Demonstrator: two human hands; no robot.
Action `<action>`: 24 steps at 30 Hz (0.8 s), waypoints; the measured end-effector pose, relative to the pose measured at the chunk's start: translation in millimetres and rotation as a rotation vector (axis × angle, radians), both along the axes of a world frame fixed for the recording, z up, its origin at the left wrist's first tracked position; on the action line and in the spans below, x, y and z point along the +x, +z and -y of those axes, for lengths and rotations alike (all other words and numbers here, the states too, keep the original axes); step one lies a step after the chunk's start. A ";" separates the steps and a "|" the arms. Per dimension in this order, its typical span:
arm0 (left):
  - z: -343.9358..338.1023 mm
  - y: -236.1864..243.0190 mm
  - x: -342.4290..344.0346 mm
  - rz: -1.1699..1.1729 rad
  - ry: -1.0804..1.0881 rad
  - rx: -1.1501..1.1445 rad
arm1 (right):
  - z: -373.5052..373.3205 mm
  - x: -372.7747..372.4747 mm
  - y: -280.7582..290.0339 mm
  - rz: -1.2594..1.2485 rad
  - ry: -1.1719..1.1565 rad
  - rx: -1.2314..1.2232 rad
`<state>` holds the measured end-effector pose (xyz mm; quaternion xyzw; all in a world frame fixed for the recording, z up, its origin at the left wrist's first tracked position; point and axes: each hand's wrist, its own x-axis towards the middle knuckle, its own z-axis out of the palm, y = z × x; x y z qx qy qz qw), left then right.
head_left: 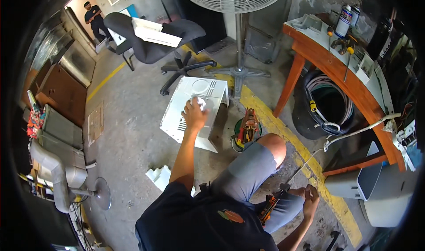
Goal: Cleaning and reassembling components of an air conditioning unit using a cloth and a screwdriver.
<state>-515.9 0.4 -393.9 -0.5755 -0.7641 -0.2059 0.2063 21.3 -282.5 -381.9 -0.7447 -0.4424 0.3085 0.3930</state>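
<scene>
so the left hand (195, 116) was out over a white vented sheet-metal casing (177, 107), fingers bent down and closed on a pale wad (201, 102), probably a rag. looked to me like wiping that panel was the step in hand. the casing was right beneath the grip, standing on the concrete floor (128, 113), with vent slots on both the near and far sides of the fingers and a round embossed ring just past them. i'd guess the next move called for flat, light pressure, since thin metal could slide. the right hand (311, 202) was well apart, back and to the right, fingers curled, couldn't tell if they pinched anything. a tool bucket (260, 131) stood near, right of the grip.
</scene>
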 end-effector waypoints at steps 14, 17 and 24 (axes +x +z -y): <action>-150.1 313.1 282.0 0.678 -1.013 0.324 | 72.3 -4.3 -88.2 0.331 -0.244 -0.138; -220.5 357.4 331.7 0.518 -0.921 0.025 | 78.5 -14.3 -89.5 0.394 -0.294 -0.113; -159.5 398.5 476.7 0.192 -1.116 -0.232 | 79.3 -32.7 -90.5 0.532 -0.448 -0.137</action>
